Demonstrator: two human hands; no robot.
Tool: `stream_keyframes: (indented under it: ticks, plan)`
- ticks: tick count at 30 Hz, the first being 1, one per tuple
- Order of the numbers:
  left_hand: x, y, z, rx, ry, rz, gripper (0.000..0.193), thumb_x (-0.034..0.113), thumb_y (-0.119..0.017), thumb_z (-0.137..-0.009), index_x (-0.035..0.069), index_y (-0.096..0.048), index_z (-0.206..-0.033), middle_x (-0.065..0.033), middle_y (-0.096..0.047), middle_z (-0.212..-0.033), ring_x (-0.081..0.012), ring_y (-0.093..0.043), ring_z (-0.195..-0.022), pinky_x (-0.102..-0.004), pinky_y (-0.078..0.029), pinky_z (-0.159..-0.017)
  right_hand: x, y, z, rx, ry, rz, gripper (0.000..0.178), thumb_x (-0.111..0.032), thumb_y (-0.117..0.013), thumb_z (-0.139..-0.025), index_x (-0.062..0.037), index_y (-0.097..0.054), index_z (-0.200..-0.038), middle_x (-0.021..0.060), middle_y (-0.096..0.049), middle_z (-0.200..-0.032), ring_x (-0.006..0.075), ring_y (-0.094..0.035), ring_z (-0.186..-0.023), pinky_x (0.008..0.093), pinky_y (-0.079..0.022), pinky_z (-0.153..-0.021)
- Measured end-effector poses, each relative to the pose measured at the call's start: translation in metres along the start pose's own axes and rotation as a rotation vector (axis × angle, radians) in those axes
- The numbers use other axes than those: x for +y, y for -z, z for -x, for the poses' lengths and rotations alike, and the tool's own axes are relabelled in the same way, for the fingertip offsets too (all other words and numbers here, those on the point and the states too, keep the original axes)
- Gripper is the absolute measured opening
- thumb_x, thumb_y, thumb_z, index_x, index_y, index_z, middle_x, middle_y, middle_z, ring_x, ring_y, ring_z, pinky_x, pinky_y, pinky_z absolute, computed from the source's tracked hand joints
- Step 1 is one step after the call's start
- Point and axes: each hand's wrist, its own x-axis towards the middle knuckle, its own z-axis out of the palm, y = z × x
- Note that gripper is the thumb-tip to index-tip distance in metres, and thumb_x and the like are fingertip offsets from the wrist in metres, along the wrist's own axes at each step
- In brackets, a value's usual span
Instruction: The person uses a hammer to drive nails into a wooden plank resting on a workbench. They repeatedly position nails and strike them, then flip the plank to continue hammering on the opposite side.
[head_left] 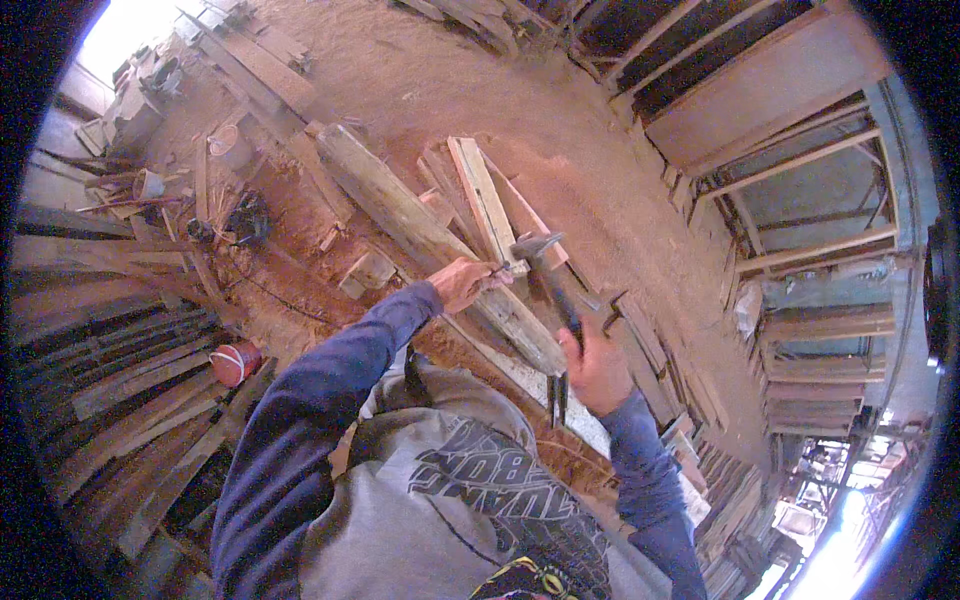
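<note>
My right hand [597, 370] is wrapped round the dark handle of a hammer [537, 245]. The metal head is up and to the left of that hand, over the end of a pale squared timber [480, 195]. My left hand [465, 285] reaches across a long weathered beam [420, 220], its fingers pinched together at the timber's near end, beside the hammer head. Something small and thin may be in that pinch, but I cannot make it out. Two dark prongs [557, 400] show beneath my right hand, near the beam's near end.
Sawdust covers the ground. A small wood block [367, 273] lies left of the beam. Stacked boards [120, 350] fill the left side, with a red bucket [235, 363] by them. Wooden frames and panels [770, 90] stand along the right. A dark bent metal piece [622, 310] lies near my right hand.
</note>
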Motion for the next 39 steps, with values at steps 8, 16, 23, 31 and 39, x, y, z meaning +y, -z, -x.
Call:
stream_keyframes:
  ticks: [8, 16, 23, 31, 39]
  plan:
    - [-0.010, -0.005, 0.001, -0.026, 0.010, -0.124, 0.022, 0.015, -0.057, -0.095, -0.001, -0.063, -0.110, -0.0219, -0.068, -0.098, -0.0383, -0.066, -0.095, -0.0426, -0.053, -0.078, 0.004, -0.014, 0.008, 0.277, -0.089, -0.536, 0.038, -0.032, -0.052, -0.097, -0.0006, -0.055, -0.118, 0.0248, -0.066, -0.101, 0.0442, -0.064, -0.085, 0.0485, -0.052, -0.073]
    - [-0.005, -0.011, 0.002, 0.037, 0.081, -0.122, 0.023, 0.017, -0.061, -0.091, 0.003, -0.063, -0.109, -0.0153, -0.068, -0.106, -0.0371, -0.065, -0.095, -0.0422, -0.054, -0.080, 0.063, -0.076, 0.020, 0.217, -0.227, -0.214, 0.049, -0.044, -0.051, -0.096, 0.0002, -0.057, -0.116, 0.0259, -0.066, -0.096, 0.0449, -0.064, -0.085, 0.0500, -0.051, -0.073]
    - [0.076, 0.010, -0.020, 0.281, 0.001, -0.114, 0.021, 0.018, -0.066, -0.088, 0.005, -0.063, -0.105, -0.0115, -0.067, -0.093, -0.0320, -0.064, -0.086, -0.0412, -0.050, -0.077, 0.092, -0.178, 0.009, 0.429, -0.367, -0.371, 0.041, -0.035, -0.074, -0.083, -0.0016, -0.061, -0.102, 0.0125, -0.066, -0.086, 0.0296, -0.065, -0.081, 0.0397, -0.050, -0.074]
    - [0.112, 0.007, -0.063, -0.265, -0.265, -1.376, 0.019, 0.021, -0.056, -0.088, 0.011, -0.072, -0.091, -0.0054, -0.068, -0.092, -0.0271, -0.062, -0.097, -0.0392, -0.042, -0.091, 0.086, -0.205, 0.001, 0.437, -0.330, -0.260, 0.087, -0.063, -0.078, -0.064, -0.0038, -0.051, -0.123, 0.0087, -0.062, -0.100, 0.0319, -0.058, -0.102, 0.0500, -0.038, -0.095]
    - [0.064, -0.007, -0.080, -0.979, 0.052, -1.498, 0.020, 0.021, -0.057, -0.083, 0.010, -0.072, -0.091, -0.0111, -0.068, -0.095, -0.0307, -0.062, -0.097, -0.0492, -0.048, -0.081, 0.087, -0.207, 0.000, 0.464, -0.316, -0.234, 0.066, -0.061, -0.079, -0.062, -0.0074, -0.058, -0.093, 0.0107, -0.061, -0.089, 0.0333, -0.059, -0.095, 0.0489, -0.039, -0.094]
